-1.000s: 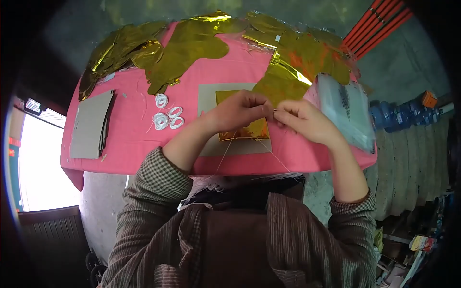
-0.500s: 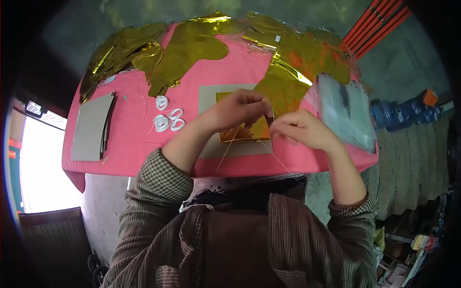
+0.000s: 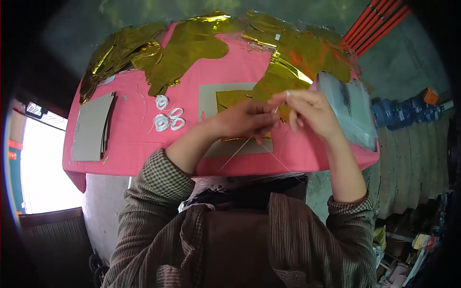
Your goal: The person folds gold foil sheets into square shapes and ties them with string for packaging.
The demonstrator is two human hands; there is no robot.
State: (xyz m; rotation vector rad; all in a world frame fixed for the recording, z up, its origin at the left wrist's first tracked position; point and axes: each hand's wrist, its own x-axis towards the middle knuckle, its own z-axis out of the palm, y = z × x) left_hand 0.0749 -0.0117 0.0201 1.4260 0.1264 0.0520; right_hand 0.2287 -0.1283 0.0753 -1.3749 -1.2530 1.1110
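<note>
My left hand (image 3: pixel 246 118) pinches a thin white string (image 3: pixel 235 152) above a folded gold foil sheet (image 3: pixel 229 98). The string's strands trail down towards the near table edge. Just to the right, my right hand (image 3: pixel 311 111) is raised with its fingers curled and pinched close to the left fingertips, around the upper part of the string. The exact grip there is partly hidden. Under both hands, the gold foil lies on a grey cardboard sheet (image 3: pixel 206 96), which rests on the pink tablecloth.
Coils of white string (image 3: pixel 162 122) lie left of the cardboard. A stack of grey cards (image 3: pixel 91 127) sits at the far left. Large gold foil shapes (image 3: pixel 192 62) cover the back of the pink table (image 3: pixel 129 158). Clear plastic sleeves (image 3: pixel 348 113) lie at right.
My right hand has moved up and slightly right, its fingers now higher than the left fingertips. My left hand has shifted slightly down and right, still on the string.
</note>
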